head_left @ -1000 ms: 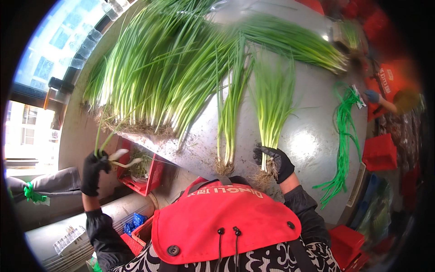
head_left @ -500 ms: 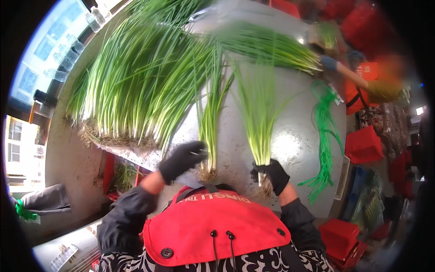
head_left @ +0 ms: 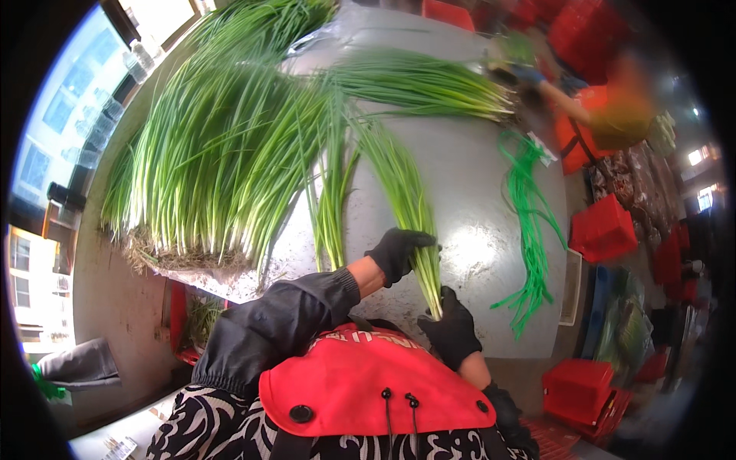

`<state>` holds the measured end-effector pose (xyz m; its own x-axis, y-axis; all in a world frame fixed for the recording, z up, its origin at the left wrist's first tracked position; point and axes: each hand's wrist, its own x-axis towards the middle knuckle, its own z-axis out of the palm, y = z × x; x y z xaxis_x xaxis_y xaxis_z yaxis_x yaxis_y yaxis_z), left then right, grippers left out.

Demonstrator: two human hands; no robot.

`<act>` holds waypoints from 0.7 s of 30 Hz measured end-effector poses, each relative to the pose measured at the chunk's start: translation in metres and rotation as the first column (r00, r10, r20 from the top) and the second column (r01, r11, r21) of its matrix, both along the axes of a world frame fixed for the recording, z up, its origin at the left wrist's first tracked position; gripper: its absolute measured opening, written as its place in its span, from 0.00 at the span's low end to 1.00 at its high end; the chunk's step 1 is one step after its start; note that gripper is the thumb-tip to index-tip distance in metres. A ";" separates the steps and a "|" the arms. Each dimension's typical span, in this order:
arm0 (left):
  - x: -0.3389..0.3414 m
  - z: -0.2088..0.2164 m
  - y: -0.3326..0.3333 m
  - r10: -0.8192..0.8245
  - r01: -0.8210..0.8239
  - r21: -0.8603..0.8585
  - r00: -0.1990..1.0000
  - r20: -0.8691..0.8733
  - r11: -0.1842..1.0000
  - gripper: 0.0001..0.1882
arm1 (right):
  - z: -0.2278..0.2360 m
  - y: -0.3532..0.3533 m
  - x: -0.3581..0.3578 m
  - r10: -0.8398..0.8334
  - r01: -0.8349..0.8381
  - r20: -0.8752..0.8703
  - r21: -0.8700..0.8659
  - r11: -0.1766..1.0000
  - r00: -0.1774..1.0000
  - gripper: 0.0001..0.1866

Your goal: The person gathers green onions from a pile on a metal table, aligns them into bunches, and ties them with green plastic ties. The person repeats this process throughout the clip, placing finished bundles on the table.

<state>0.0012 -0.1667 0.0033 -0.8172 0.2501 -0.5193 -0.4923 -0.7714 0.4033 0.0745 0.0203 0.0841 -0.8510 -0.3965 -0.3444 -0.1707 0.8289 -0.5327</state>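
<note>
Scallion bundle over the bench, long axis slanting from leaf tips, far left, to root end, near right. Left hand wraps mid-stalk; right hand, nearer the roots, grips the base.

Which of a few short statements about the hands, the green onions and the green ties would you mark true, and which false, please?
1. The left hand is closed around the held bunch of green onions. True.
2. The right hand is bare. False: it wears a black glove.
3. The large pile of green onions lies to the left of the held bunch. True.
4. The green ties lie on top of the large pile. False: they lie on the table, to the right of the held bunch.
5. The root ends of the large pile face the top of the picture. False: they face the lower edge.
6. A red container shows to the right of the table. True.
</note>
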 end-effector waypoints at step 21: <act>0.007 -0.027 0.007 -0.053 0.055 0.020 0.995 -0.079 0.998 0.18 | -0.067 0.035 -0.047 0.161 0.664 0.812 -0.558 0.498 0.562 0.13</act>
